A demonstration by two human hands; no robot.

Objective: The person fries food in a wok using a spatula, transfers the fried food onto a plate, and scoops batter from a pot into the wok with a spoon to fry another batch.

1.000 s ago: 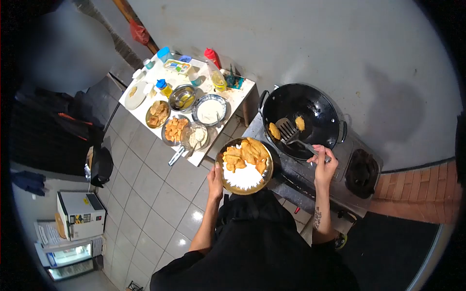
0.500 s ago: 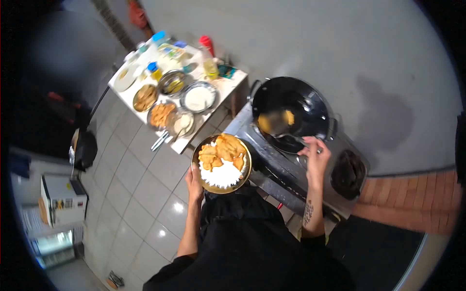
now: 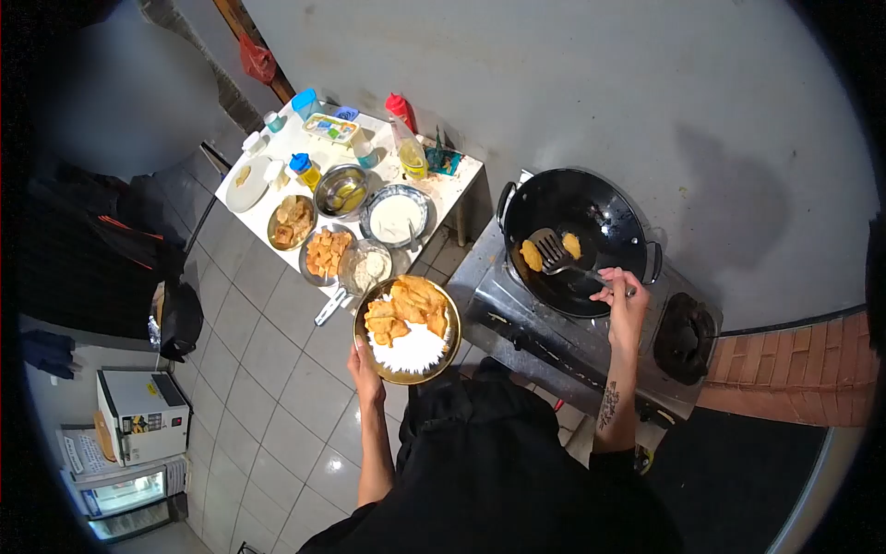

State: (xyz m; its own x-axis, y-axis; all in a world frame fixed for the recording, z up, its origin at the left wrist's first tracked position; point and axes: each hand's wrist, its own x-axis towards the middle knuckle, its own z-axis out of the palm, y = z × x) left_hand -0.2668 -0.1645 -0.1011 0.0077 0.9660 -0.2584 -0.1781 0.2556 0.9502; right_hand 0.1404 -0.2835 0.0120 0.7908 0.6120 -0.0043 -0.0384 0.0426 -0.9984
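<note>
My left hand (image 3: pixel 365 371) grips the rim of a gold-coloured plate (image 3: pixel 420 376), which holds fried golden pieces (image 3: pixel 415 303) and a bright white area whose material I cannot make out. Closed round the handle of a slotted spatula (image 3: pixel 552 253), my right hand (image 3: pixel 624 300) is over the near side of a black wok (image 3: pixel 614 208). The spatula's head is inside the wok, between two fried pieces, one on its left (image 3: pixel 531 256) and one on its right (image 3: pixel 572 246).
A white table (image 3: pixel 459 190) at the upper left bears bowls of food, a bowl of white batter (image 3: pixel 395 220) and bottles. The wok sits on a metal stove (image 3: pixel 489 295), with a second burner (image 3: pixel 685 339) at the right. Someone in dark clothing (image 3: pixel 101 249) is at the far left.
The plate in my left hand has moved left and slightly down, away from the stove. My right hand still holds the spatula in the wok. The camera view has shifted and come back.
</note>
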